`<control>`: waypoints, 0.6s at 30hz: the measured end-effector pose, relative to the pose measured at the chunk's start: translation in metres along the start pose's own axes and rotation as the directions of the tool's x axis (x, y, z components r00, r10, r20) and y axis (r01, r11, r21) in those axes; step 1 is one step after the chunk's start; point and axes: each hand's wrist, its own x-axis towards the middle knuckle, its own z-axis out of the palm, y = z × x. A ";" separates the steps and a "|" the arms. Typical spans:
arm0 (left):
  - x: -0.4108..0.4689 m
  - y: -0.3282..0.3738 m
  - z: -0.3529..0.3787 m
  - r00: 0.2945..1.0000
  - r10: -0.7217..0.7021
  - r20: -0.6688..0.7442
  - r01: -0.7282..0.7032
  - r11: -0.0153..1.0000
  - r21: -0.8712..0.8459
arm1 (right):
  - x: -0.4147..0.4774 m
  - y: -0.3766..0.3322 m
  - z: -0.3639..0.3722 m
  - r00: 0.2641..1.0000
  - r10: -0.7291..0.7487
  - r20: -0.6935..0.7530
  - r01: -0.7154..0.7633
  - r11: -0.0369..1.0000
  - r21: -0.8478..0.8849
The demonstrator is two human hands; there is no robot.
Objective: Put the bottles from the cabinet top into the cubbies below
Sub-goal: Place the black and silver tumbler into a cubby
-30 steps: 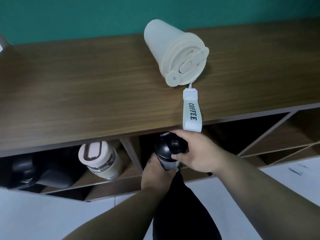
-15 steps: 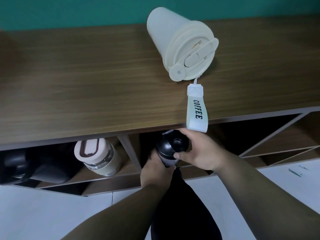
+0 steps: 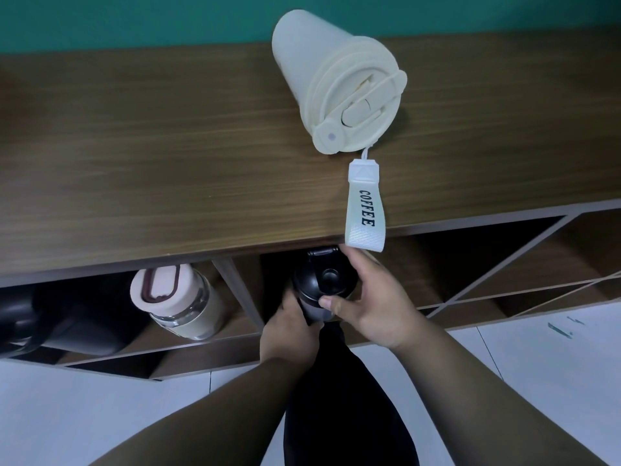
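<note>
The left hand [image 3: 290,331] and the right hand [image 3: 373,297] both grip the black bottle [image 3: 321,285] at a cubby mouth, just under the cabinet top [image 3: 168,156]. Farther back, on that top, the cream cup [image 3: 339,82] stands.

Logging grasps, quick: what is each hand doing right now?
Left hand: closed around the body of the black flip-lid bottle.
Right hand: closed on the same bottle near its lid.

Bare forearms [image 3: 497,391], dark trousers [image 3: 342,415]
</note>
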 end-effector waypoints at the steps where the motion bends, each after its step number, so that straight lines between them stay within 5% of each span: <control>1: 0.000 0.000 0.000 1.000 0.012 -0.002 -0.012 1.000 0.008 | -0.001 0.000 0.001 1.000 -0.002 -0.006 0.003 1.000 0.015; 12: -0.003 -0.002 -0.001 0.998 0.059 0.012 -0.059 0.997 -0.057 | -0.017 0.004 0.005 0.994 0.100 0.031 -0.101 0.995 0.007; 18: -0.033 -0.014 -0.019 0.990 0.052 0.133 -0.028 0.984 -0.177 | -0.071 0.001 -0.001 0.980 0.178 -0.089 -0.170 0.982 0.087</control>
